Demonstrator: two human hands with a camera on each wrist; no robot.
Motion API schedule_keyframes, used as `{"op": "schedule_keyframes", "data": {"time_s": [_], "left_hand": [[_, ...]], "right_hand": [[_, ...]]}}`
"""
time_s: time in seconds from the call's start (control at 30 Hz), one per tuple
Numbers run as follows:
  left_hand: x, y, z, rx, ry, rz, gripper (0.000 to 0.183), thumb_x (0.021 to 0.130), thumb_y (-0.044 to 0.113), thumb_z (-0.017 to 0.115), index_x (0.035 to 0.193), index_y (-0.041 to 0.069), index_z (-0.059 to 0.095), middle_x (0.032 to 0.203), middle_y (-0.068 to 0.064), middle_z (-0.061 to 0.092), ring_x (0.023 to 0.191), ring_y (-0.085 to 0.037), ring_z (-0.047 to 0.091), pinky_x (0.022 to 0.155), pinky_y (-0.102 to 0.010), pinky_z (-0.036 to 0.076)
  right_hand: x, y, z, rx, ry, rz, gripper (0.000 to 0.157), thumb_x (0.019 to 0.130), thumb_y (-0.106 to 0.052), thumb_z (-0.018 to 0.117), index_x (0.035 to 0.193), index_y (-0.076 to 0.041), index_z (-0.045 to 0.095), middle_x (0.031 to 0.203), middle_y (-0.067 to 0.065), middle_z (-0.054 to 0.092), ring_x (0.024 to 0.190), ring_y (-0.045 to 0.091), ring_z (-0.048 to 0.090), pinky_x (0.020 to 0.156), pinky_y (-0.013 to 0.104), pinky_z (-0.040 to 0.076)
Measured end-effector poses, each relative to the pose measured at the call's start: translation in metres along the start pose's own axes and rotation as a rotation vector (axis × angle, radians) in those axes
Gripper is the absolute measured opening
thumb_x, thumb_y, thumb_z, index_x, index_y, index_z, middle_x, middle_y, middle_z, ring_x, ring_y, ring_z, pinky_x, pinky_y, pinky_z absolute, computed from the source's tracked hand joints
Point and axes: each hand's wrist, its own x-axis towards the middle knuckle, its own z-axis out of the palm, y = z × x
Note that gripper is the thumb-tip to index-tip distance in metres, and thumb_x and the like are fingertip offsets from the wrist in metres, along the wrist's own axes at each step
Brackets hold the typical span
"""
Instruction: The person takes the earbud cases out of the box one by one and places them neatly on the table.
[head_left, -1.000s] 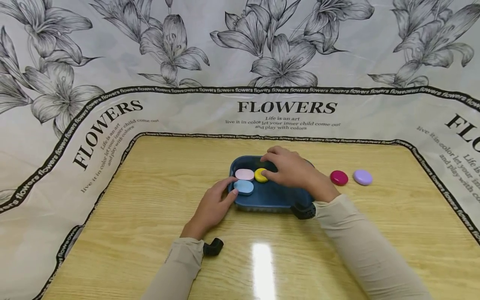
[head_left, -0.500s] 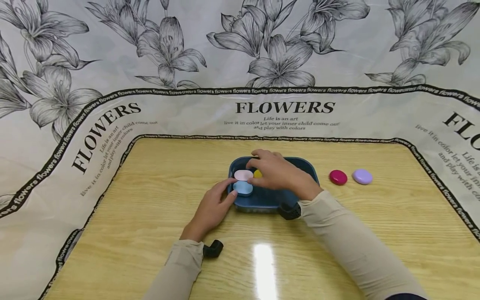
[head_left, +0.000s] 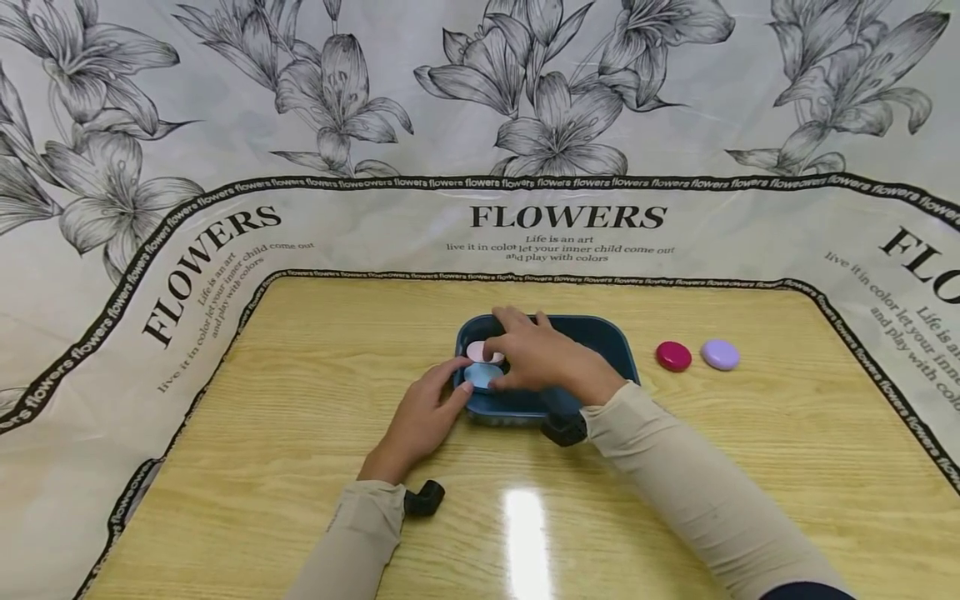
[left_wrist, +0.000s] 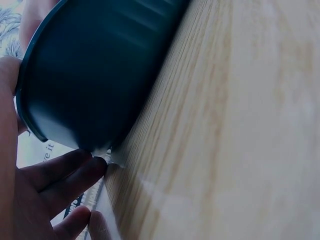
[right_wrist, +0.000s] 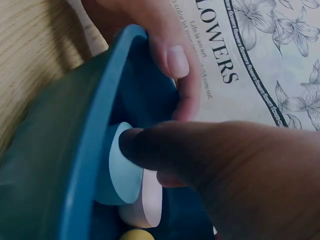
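Note:
A dark blue plastic bin (head_left: 621, 337) sits on the wooden table. My left hand (head_left: 429, 417) grips its left end, thumb over the rim and other fingers against the outer wall. Inside that end lie a light blue oval block (head_left: 481, 377) and a pale pink oval block (head_left: 476, 350) side by side. My right hand (head_left: 543, 357) reaches in from the right; its thumb rests on the light blue block and a fingertip is at the pink one. A yellow round piece (right_wrist: 136, 235) shows only at the bottom edge of the right wrist view.
Right of the bin, a crimson round piece (head_left: 673, 357) and a lilac round piece (head_left: 720, 355) lie on the table (head_left: 300, 375). Behind, a floral printed cloth (head_left: 390, 221) hangs along the table's back and sides. Black wrist mounts are on both sleeves.
My right hand has moved left inside the bin, from the yellow piece to the light blue and pink blocks, now covering the yellow piece in the head view. My left hand has stayed put.

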Motion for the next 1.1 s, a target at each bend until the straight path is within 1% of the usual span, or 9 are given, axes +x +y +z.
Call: {"op": "schedule_keyframes", "data": {"time_s": [0.17,0.37,0.6,0.77,0.87,1.0,1.1], "left_hand": [[-0.001,0.000,0.000,-0.001,0.004,0.005,0.044,0.096,0.047,0.042,0.135,0.028,0.047,0.132,0.013,0.045,0.124,-0.007,0.039,0.102,-0.039,0.036],[-0.001,-0.001,-0.001,0.003,0.011,0.003,0.045,0.095,0.048,0.042,0.134,0.027,0.047,0.132,0.012,0.045,0.124,-0.007,0.040,0.102,-0.039,0.036],[-0.001,0.000,-0.002,0.007,0.019,0.005,0.045,0.095,0.050,0.041,0.134,0.030,0.047,0.132,0.014,0.045,0.124,-0.007,0.040,0.102,-0.039,0.036],[-0.001,-0.001,-0.002,-0.002,0.032,0.012,0.041,0.096,0.042,0.045,0.134,0.028,0.048,0.131,0.014,0.045,0.123,-0.007,0.040,0.101,-0.039,0.036],[-0.001,-0.002,-0.002,0.004,0.031,0.015,0.042,0.096,0.045,0.044,0.134,0.028,0.048,0.131,0.015,0.045,0.123,-0.006,0.040,0.102,-0.038,0.036],[0.000,-0.002,-0.001,0.008,0.020,0.022,0.047,0.095,0.052,0.040,0.134,0.028,0.048,0.132,0.016,0.044,0.124,-0.005,0.039,0.102,-0.037,0.036],[0.000,-0.001,0.000,-0.001,0.016,0.028,0.045,0.095,0.049,0.041,0.134,0.027,0.048,0.132,0.016,0.044,0.124,-0.004,0.038,0.103,-0.037,0.035]], "right_hand": [[0.002,-0.003,0.004,-0.030,-0.009,0.003,0.035,0.078,-0.051,0.069,0.105,-0.030,0.066,0.151,0.016,0.014,0.138,0.037,0.007,0.101,0.068,0.013],[0.004,-0.007,0.004,-0.086,-0.020,0.000,0.037,0.078,-0.051,0.068,0.109,-0.029,0.066,0.151,0.019,0.013,0.137,0.040,0.007,0.101,0.068,0.015],[0.008,-0.009,0.004,-0.141,-0.018,0.001,0.039,0.077,-0.050,0.069,0.109,-0.026,0.067,0.150,0.020,0.015,0.136,0.041,0.012,0.100,0.068,0.018],[0.011,-0.011,0.004,-0.189,-0.026,0.003,0.041,0.078,-0.050,0.069,0.111,-0.025,0.067,0.149,0.020,0.017,0.135,0.041,0.015,0.100,0.067,0.021],[0.011,-0.011,0.003,-0.192,-0.034,0.001,0.040,0.079,-0.049,0.069,0.111,-0.025,0.067,0.149,0.020,0.017,0.135,0.041,0.016,0.099,0.067,0.021],[0.008,-0.010,0.002,-0.168,-0.045,0.004,0.039,0.078,-0.045,0.071,0.112,-0.026,0.066,0.150,0.020,0.014,0.136,0.041,0.014,0.100,0.068,0.019],[0.006,-0.010,0.002,-0.151,-0.060,0.018,0.042,0.077,-0.044,0.073,0.114,-0.027,0.065,0.151,0.019,0.011,0.136,0.041,0.011,0.101,0.067,0.016]]}}
